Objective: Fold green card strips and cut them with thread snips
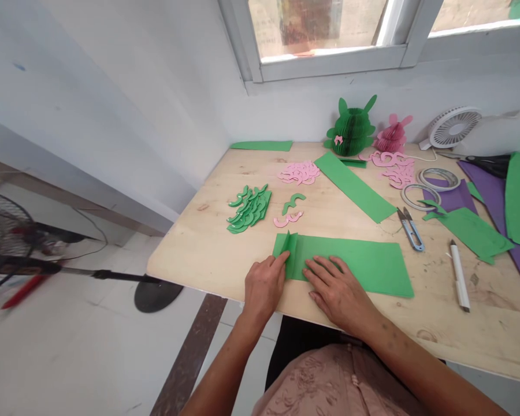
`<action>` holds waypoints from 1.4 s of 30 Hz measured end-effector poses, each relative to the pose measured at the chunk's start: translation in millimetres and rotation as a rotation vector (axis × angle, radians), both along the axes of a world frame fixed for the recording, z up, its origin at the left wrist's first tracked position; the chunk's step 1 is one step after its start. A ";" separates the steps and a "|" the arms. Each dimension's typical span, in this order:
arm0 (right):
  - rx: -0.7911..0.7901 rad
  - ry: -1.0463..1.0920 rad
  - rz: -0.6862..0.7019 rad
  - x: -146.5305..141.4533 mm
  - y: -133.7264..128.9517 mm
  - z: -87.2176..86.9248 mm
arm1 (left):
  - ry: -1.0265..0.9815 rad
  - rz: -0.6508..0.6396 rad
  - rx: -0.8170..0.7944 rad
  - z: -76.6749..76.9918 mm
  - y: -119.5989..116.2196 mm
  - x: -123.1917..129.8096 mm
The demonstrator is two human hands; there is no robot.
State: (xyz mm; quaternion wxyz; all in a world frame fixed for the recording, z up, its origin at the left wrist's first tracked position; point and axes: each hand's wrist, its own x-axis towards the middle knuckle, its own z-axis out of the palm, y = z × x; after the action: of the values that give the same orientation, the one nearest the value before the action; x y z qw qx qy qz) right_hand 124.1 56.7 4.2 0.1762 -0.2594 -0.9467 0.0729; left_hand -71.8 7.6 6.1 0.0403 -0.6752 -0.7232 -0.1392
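A long green paper strip (372,263) lies near the table's front edge, its left end creased into a raised fold. My left hand (264,283) is closed on that fold, thumb and fingers pinching the paper. My right hand (335,286) rests on the strip just right of the crease, fingers spread and holding nothing. Beyond the hands lie a wavy pink paper cutout (288,219) and a wavy green paper cutout (292,203). A pile of green scalloped cutouts (248,211) sits to the left of these.
Another green strip (355,186) lies behind. Blue thread snips (411,231), a white pen (460,277), tape rolls (421,196) and purple paper (494,202) are on the right. A green honeycomb paper figure (353,130), a pink one (391,137) and a small fan (455,128) stand along the wall.
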 end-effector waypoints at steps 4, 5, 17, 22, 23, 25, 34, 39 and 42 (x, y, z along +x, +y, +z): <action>0.009 -0.009 0.002 0.1 0.2 0.5 | 0.048 -0.006 -0.021 3.0 0.8 1.2; 0.011 -0.010 0.000 0.1 0.4 0.6 | 0.060 -0.009 -0.024 3.7 0.9 1.4; -0.003 -0.017 0.004 -0.3 0.2 1.9 | 0.039 -0.099 0.008 4.6 2.4 -0.2; -0.003 -0.016 0.010 -0.4 0.7 2.7 | 0.010 -0.099 0.008 2.7 4.9 2.5; -0.002 -0.019 0.010 -0.4 0.7 3.2 | 0.006 -0.098 0.007 2.8 5.4 3.2; 0.003 -0.029 0.016 -0.4 0.8 4.6 | 0.000 -0.096 0.005 3.4 6.3 4.3; 0.016 -0.069 0.029 -0.7 1.5 6.7 | -0.001 -0.103 -0.024 4.1 6.6 3.1; 0.018 -0.086 0.026 -0.8 1.0 7.2 | -0.006 -0.111 -0.011 3.0 6.2 1.5; 0.023 -0.099 0.026 -0.8 1.1 8.8 | -0.001 -0.116 -0.010 2.4 6.2 1.1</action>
State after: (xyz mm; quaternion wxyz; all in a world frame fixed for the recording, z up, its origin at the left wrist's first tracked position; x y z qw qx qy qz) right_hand 123.3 57.8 13.1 0.1310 -0.2485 -0.9583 0.0514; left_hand -70.7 13.8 8.5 0.0283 -0.7160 -0.6837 -0.1383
